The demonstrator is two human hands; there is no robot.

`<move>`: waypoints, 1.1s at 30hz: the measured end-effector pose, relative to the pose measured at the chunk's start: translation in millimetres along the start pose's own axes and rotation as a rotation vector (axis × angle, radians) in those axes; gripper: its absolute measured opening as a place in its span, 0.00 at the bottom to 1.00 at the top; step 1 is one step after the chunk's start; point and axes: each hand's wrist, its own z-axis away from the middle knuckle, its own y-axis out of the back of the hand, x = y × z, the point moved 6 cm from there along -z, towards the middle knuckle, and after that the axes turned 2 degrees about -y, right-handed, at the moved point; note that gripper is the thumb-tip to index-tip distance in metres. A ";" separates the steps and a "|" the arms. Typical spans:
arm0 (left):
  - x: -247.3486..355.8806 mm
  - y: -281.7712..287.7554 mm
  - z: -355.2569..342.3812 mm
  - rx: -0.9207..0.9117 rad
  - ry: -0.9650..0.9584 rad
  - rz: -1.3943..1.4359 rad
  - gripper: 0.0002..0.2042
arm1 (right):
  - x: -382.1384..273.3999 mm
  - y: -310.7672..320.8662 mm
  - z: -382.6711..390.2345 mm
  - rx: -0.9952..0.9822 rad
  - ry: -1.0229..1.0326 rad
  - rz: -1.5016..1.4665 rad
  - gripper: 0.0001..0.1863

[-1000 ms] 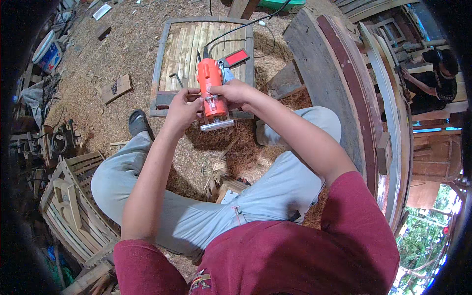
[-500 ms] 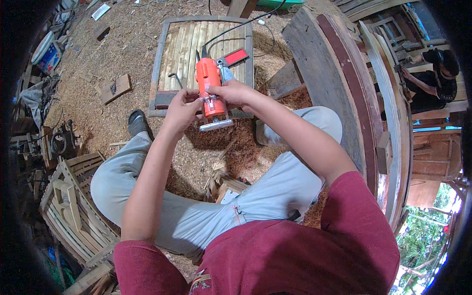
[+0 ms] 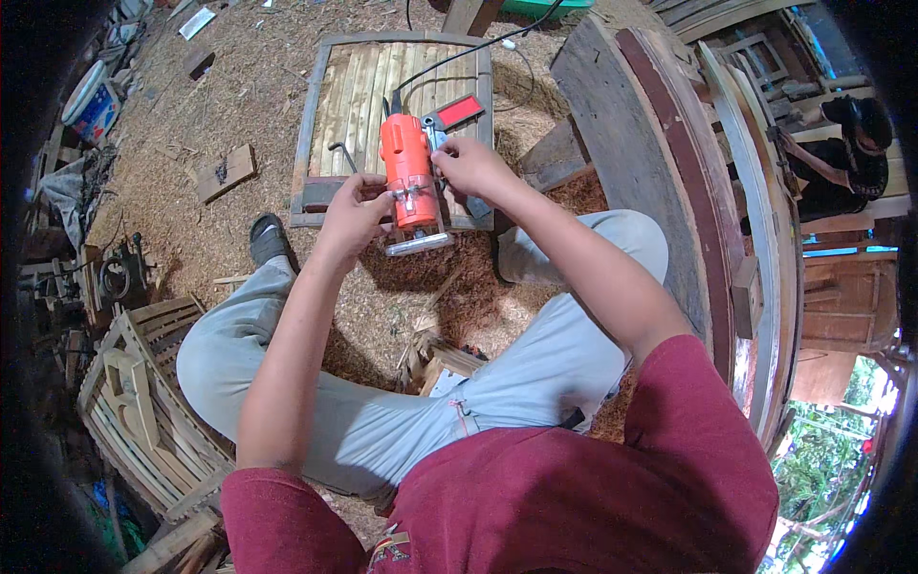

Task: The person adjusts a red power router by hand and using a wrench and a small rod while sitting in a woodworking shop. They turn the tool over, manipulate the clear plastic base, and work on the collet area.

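Note:
An orange trim router (image 3: 405, 158) with a clear base and flat metal foot is held over a slatted wooden panel's (image 3: 330, 91) near edge. My left hand (image 3: 356, 212) grips its lower left side, around the clear base. My right hand (image 3: 470, 170) is at the router's right side, thumb and fingertips pinched together; what they hold, if anything, is hidden. Partly under that hand lies a grey metal tool, and a dark piece with a red face (image 3: 457, 111) sits just beyond. A bent metal rod (image 3: 341, 151) rests left of the router.
A black cord (image 3: 459, 59) runs from the router's top toward the far right. Long wooden boards (image 3: 631, 143) stand along my right, with another person (image 3: 841, 158) behind them. A wood block (image 3: 227, 173) lies on the sawdust; a slatted wooden piece (image 3: 158, 411) is at near left.
My right hand has come off the router's lower body and shifted slightly right and up, uncovering the clear base. My left hand and the router have barely moved.

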 end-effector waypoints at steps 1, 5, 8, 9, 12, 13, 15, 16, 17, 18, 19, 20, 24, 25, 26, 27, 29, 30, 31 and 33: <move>-0.1 0.9 0.9 0.001 0.000 0.000 0.19 | -6.4 6.3 4.0 0.094 0.095 0.164 0.21; -3.3 4.5 -0.7 0.005 -0.002 0.027 0.18 | -16.5 6.5 16.9 0.211 0.245 0.431 0.18; -5.2 4.1 -2.7 0.013 -0.004 0.037 0.17 | -19.2 6.0 22.9 0.231 0.320 0.502 0.20; -5.2 3.9 -2.7 0.016 -0.004 0.042 0.17 | -18.9 5.9 23.7 0.231 0.319 0.502 0.20; -3.9 4.1 -1.0 0.014 -0.002 0.057 0.17 | -21.9 3.4 27.4 0.240 0.340 0.544 0.21; -2.2 3.0 -0.5 0.011 -0.002 0.056 0.17 | -21.0 3.2 28.5 0.259 0.354 0.560 0.22; 1.8 1.7 0.5 0.017 -0.014 0.020 0.16 | -18.4 1.3 29.8 0.279 0.365 0.576 0.22; 2.4 3.0 0.2 0.017 -0.014 0.020 0.16 | -20.1 -1.1 31.5 0.303 0.391 0.594 0.23; 2.3 4.6 -0.8 0.004 0.010 0.007 0.16 | -22.0 -2.9 32.8 0.328 0.416 0.612 0.24; 2.6 6.4 -1.9 -0.009 0.034 -0.006 0.15 | -22.7 -3.8 32.2 0.327 0.417 0.611 0.24; 4.2 10.2 -2.5 -0.008 0.036 -0.007 0.15 | -26.2 -4.1 33.9 0.329 0.386 0.611 0.24; 6.1 14.0 -3.3 -0.015 0.043 -0.023 0.15 | -28.3 -4.8 34.9 0.330 0.356 0.612 0.24; 10.9 12.9 -4.4 -0.037 0.050 -0.041 0.14 | -22.3 -2.5 22.5 0.348 0.321 0.608 0.24; 10.7 12.8 -3.2 -0.042 0.052 -0.030 0.14 | -21.5 -3.4 21.0 0.340 0.307 0.606 0.25; 9.5 12.9 -2.6 -0.038 0.053 -0.033 0.14 | -20.8 -4.2 19.6 0.332 0.292 0.605 0.25; 7.8 14.5 -2.8 0.000 0.041 -0.033 0.13 | -20.8 -4.9 18.8 0.330 0.295 0.601 0.25; 2.8 17.2 -5.3 0.036 0.027 -0.033 0.11 | -20.5 -2.6 18.4 0.355 0.308 0.552 0.24; 1.2 19.1 -6.5 0.036 0.013 -0.049 0.11 | -20.5 -2.6 17.0 0.356 0.308 0.551 0.24; -1.3 22.0 -6.8 0.039 0.000 -0.066 0.11 | -22.7 -2.5 17.3 0.379 0.299 0.556 0.24; -7.1 25.7 -9.3 0.032 -0.002 -0.047 0.12 | -26.3 -2.9 18.4 0.399 0.291 0.560 0.23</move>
